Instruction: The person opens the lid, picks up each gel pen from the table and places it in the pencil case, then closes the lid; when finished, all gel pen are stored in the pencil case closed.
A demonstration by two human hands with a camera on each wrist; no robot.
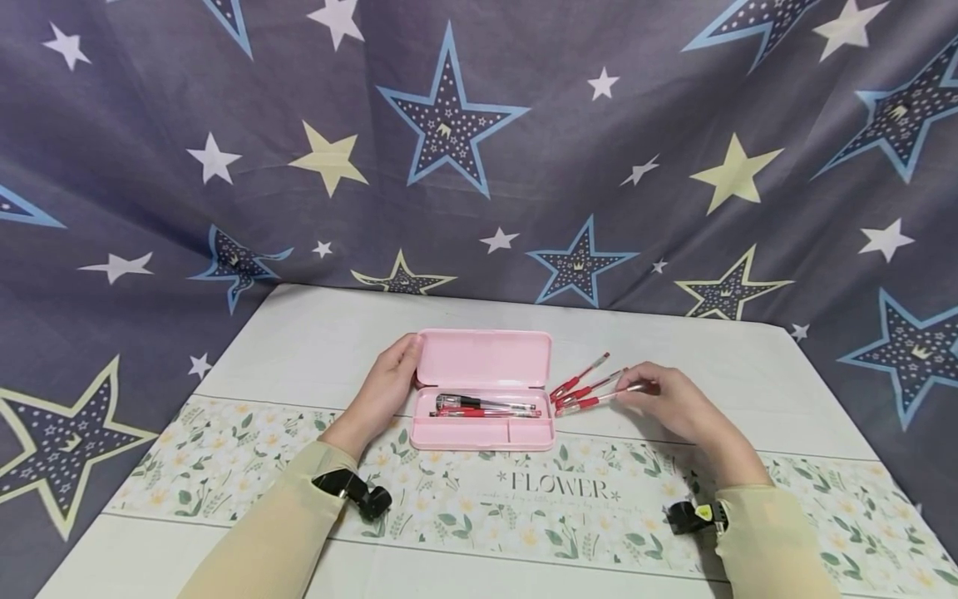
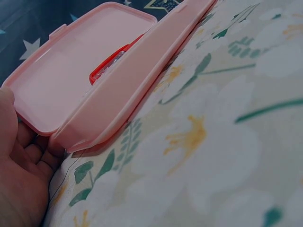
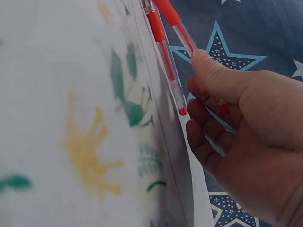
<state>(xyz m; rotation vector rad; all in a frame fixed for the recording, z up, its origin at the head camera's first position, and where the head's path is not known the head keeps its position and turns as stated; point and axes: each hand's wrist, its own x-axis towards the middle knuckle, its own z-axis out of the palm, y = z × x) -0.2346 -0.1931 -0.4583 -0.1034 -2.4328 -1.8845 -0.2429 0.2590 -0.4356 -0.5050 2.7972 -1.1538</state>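
Observation:
An open pink pencil case (image 1: 482,433) lies on the table, its lid (image 1: 482,358) raised at the back. Inside, black pens (image 1: 471,401) and a red pen (image 1: 467,413) lie in the long rear compartment. My left hand (image 1: 382,387) grips the case's left side, thumb by the lid's edge and fingers curled near the corner (image 2: 61,142). To the right of the case, my right hand (image 1: 669,399) pinches the clear end of a red pen (image 1: 587,403) between thumb and fingers. Other red pens (image 1: 566,385) lie beside it, one close to the fingers in the right wrist view (image 3: 165,61).
A floral runner (image 1: 479,516) printed with FLOWER crosses the white table (image 1: 337,329). Behind the table hangs a dark star-patterned cloth (image 1: 561,166). The case's front tray has a small divider (image 1: 509,430). A black wrist camera (image 1: 692,517) sits near each sleeve cuff.

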